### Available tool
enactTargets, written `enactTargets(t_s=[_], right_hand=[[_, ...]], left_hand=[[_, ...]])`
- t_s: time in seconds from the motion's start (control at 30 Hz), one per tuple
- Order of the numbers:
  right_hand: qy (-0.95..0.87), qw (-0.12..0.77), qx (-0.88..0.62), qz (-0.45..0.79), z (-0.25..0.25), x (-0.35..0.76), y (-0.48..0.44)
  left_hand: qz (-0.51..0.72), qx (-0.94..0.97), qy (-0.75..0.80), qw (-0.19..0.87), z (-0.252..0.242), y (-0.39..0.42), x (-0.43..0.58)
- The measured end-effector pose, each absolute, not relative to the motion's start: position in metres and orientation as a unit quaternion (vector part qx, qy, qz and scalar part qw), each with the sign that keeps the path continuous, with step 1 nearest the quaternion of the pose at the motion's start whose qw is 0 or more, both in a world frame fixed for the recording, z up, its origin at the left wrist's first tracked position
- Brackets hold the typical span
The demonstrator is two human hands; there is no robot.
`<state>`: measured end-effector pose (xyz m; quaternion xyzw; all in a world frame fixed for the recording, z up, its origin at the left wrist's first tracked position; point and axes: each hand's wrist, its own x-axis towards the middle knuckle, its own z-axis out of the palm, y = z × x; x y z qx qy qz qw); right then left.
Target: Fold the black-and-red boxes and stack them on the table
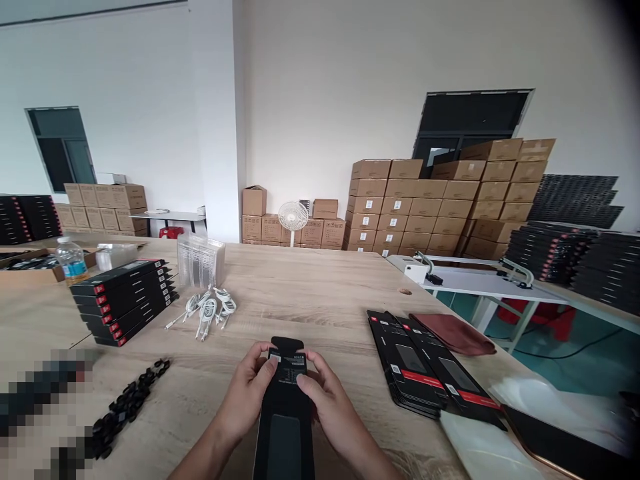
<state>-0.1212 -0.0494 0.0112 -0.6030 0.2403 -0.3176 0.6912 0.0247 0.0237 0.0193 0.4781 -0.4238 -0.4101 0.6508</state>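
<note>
A long black box [285,407] with a window panel on its lower part lies between my two hands, its rounded top flap standing out at the far end. My left hand [253,387] grips the upper left edge, thumb on the front near a small white label. On the opposite edge, my right hand [325,393] holds the box with its thumb pressed on the printed text. Flat black boxes with red stripes [407,363] lie in piles to the right. White coiled cables [207,312] are on the table ahead to the left.
Stacked black boxes [125,293], a plastic bottle [73,260], clear plastic trays [200,260] and small black parts [127,403] occupy the left. A brown cloth [455,333], translucent bags [485,443] and a dark device [560,447] lie right. Cartons [390,207] stand behind the table [310,293].
</note>
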Motion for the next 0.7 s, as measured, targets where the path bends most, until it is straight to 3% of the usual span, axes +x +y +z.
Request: enactTargets(t_s=[0.2, 0.47, 0.7], right_hand=[[0.303, 0.650, -0.573, -0.397, 0.010, -0.124, -0.065], [0.286, 0.573, -0.669, -0.376, 0.016, -0.140, -0.080], [0.277, 0.770, -0.493, -0.296, 0.007, -0.140, -0.076]], left_hand=[[-0.430, 0.460, -0.484, 0.608, 0.019, 0.025, 0.020], [-0.441, 0.461, -0.517, 0.570, 0.019, 0.030, 0.021], [-0.440, 0.440, -0.578, 0.529, 0.020, 0.032, 0.020]])
